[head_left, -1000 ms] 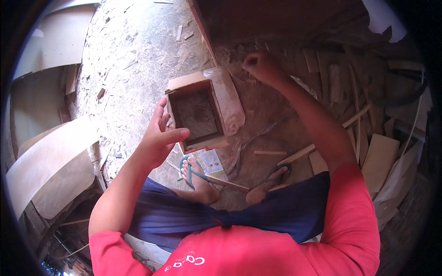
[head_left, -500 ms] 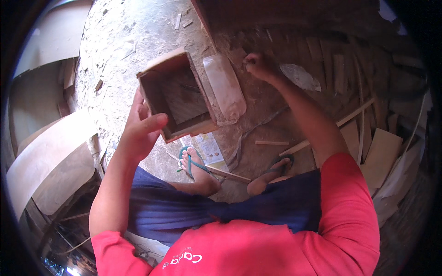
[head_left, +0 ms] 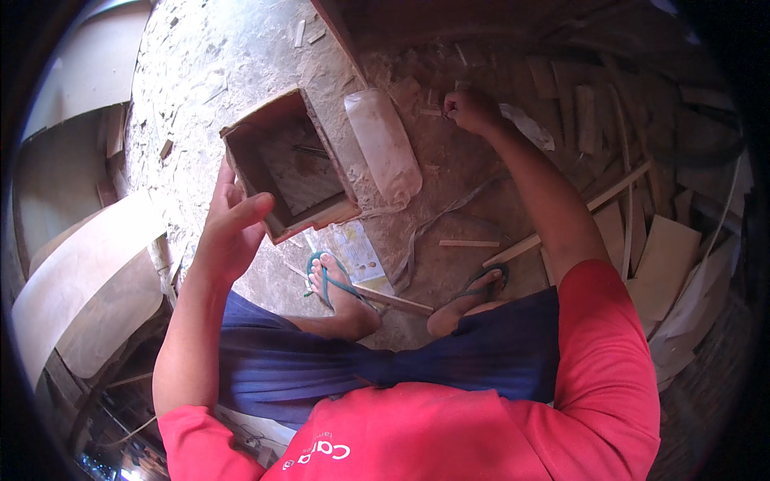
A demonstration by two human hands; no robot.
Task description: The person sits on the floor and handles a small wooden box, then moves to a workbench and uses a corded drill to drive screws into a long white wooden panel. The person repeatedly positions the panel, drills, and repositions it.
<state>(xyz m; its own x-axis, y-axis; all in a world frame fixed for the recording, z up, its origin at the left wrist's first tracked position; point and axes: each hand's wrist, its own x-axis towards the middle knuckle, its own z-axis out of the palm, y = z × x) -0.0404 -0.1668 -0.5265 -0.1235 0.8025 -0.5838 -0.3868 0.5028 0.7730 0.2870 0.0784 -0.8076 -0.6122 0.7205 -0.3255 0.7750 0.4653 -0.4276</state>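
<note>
My left hand (head_left: 231, 223) grips an open-topped wooden box (head_left: 325, 214) by its left side, thumb at the near corner. The box is tilted, with its opening toward me; a few thin, dark pieces (head_left: 311, 150) lie inside, too small to name. Just right of the box, a cloudy plastic bottle-like container (head_left: 383, 146) lies on the ground. Beyond it to the right, my right hand (head_left: 475, 111) is closed with its fingers pinched together. What sits between those fingertips, if anything, is too dark and small to make out.
Wooden boards (head_left: 664, 255) and strips crowd the right side. Curved pale sheets (head_left: 88, 260) stand on the left. A printed paper (head_left: 357, 255) lies by my sandalled foot (head_left: 343, 293). A clear plastic piece (head_left: 527, 127) lies near my right forearm.
The box in my left hand has shifted slightly left, away from the plastic container. My right hand has moved a little to the right and stays closed.
</note>
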